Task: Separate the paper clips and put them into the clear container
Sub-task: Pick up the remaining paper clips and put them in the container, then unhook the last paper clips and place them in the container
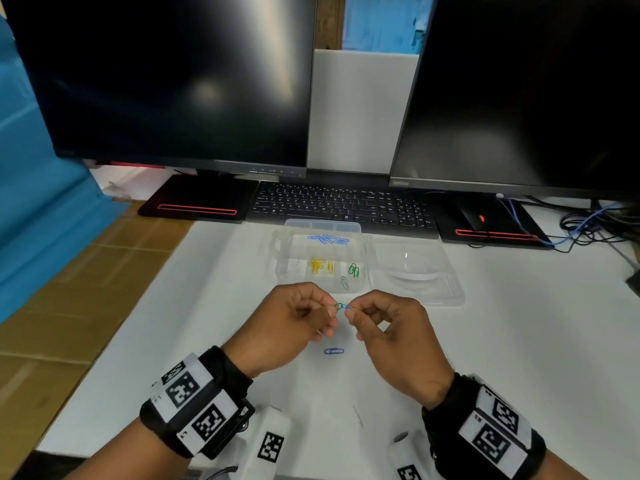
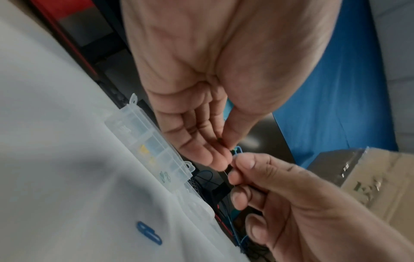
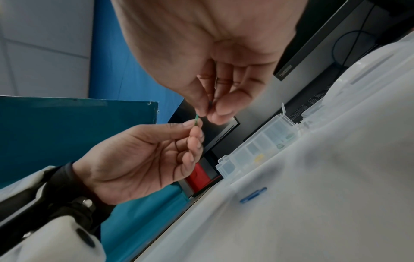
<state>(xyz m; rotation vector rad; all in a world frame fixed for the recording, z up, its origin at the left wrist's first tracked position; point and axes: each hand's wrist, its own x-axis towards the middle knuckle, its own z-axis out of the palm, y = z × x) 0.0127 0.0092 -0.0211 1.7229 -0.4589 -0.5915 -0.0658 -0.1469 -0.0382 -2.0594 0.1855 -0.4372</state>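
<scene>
Centrally, above the white counter (image 1: 207, 306), left hand (image 1: 287, 327) pinches a green clip (image 1: 337, 306); right hand (image 1: 391, 327) pinches a blue clip (image 1: 347, 307) linked to it. Clear container (image 1: 322, 226) sits beyond, before the keyboard (image 1: 343, 206) and two dark monitors (image 1: 173, 81).

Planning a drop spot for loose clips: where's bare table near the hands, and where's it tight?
Bare white table lies right of the right hand, below the clear lid. Another bare patch lies left of the left hand, up to the table edge. Tight: between the hands and the clear compartment container, and just below them, where a loose blue paper clip lies.
</scene>
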